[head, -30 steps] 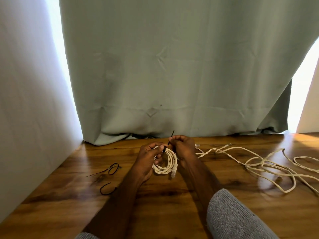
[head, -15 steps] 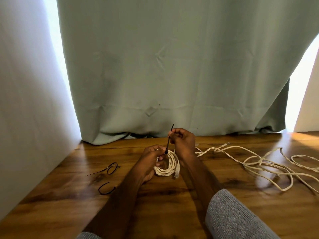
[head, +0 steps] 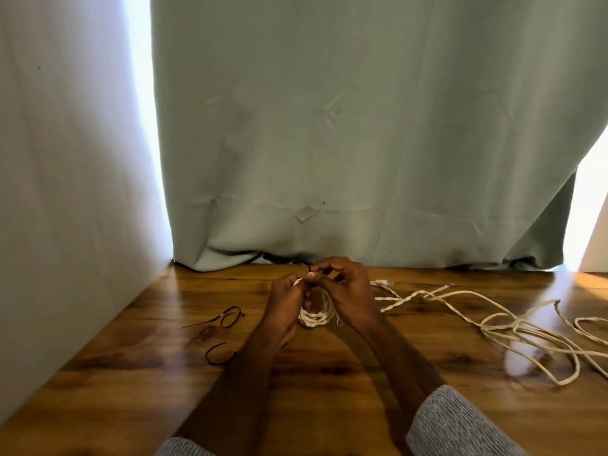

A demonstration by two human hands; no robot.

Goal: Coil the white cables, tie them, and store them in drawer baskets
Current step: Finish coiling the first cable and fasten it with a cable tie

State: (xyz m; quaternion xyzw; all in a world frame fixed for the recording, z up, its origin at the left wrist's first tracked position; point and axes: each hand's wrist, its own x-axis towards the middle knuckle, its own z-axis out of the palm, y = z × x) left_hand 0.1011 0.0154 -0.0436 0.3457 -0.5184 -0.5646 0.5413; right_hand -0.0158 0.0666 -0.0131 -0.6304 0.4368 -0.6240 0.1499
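Note:
A small coil of white cable (head: pixel 316 315) stands between my hands over the wooden table (head: pixel 329 383). My left hand (head: pixel 284 299) grips the coil's top left side. My right hand (head: pixel 345 287) pinches a thin black tie (head: pixel 310 268) at the coil's top; only a short bit of the tie shows above my fingers. Loose white cables (head: pixel 513 327) lie tangled on the table to the right, with connector ends near the curtain.
Two more black ties lie on the table to the left, one looped (head: pixel 227 317) and one curved (head: pixel 218 353). A grey-green curtain (head: pixel 362 143) hangs behind the table and a white wall (head: pixel 65 192) bounds the left side.
The black tie's tail stood up tall above my right hand; now only a stub shows. Both hands have closed in together at the coil's top.

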